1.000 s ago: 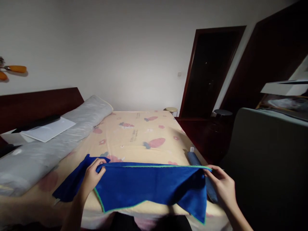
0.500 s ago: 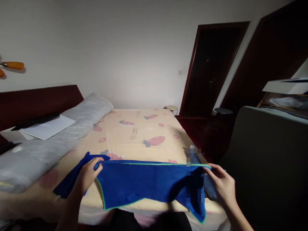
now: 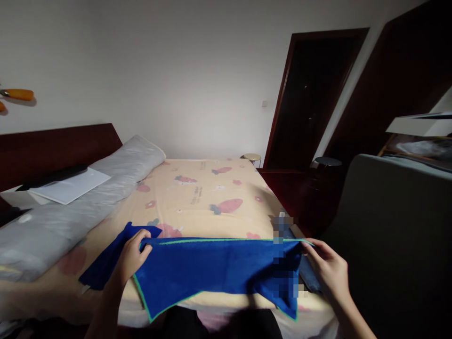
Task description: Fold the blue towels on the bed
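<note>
At far left, a long grey bolster [image 3: 70,197] runs along the dark wooden headboard [image 3: 52,146], with a white sheet of paper [image 3: 70,185] lying beside it. The left hand [image 3: 131,256] is closed on the upper left corner of the blue towel [image 3: 212,270], pinching it between fingers and thumb. The towel's green-trimmed top edge is stretched taut between both hands above the near edge of the bed [image 3: 205,197]; its lower corners hang free. Beyond the towel, the patterned bedsheet surface lies open. The right hand [image 3: 326,270] is closed on the upper right corner. To the right, a grey chair back [image 3: 395,235] stands close beside the bed edge.
</note>
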Available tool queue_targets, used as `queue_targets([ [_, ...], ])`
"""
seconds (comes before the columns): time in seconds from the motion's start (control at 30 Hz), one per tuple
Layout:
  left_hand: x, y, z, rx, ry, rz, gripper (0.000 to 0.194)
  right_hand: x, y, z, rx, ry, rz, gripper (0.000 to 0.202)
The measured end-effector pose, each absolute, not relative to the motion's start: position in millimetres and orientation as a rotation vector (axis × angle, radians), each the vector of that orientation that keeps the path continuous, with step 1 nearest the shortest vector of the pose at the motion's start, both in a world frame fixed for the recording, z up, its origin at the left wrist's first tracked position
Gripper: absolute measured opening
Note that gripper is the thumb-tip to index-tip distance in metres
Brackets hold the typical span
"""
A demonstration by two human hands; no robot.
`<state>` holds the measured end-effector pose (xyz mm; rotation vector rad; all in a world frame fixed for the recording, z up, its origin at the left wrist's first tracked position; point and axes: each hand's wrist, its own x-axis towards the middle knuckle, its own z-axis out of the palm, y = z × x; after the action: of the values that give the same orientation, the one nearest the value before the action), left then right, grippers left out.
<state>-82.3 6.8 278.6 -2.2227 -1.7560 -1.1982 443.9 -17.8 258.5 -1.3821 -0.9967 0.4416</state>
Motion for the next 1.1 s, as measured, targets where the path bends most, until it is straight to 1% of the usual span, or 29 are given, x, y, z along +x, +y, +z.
queue_targets([
  [0.13,-86,5,281,-2.208,-1.862,-1.313,0.009,446,-18,258,-1.399,-0.988,0.433,0.045],
  [0.23,-92,4,283,-2.179,-1.896,-1.422,0.017,447,-17,257,-1.402,-0.998,0.401,0.046],
  [0.5,-102,-5,300,-2.245,-1.86,-1.317,0.03,451,-17,256,-1.425,-0.964,0.377,0.047],
  [0.67,-98,-4,296,-2.238,-1.841,-1.364,0.032,453,-17,254,-1.446,-0.955,0.38,0.049],
  [0.77,-94,-3,293,-2.217,-1.904,-1.359,0.033,453,-17,254,-1.444,-0.948,0.378,0.049],
  [0.97,-98,-3,296,-2.218,-1.921,-1.376,0.028,450,-20,258,-1.448,-0.942,0.382,0.048],
  [1.1,-105,-7,305,-2.134,-1.91,-1.376,0.033,449,-21,260,-1.457,-0.965,0.34,0.047],
])
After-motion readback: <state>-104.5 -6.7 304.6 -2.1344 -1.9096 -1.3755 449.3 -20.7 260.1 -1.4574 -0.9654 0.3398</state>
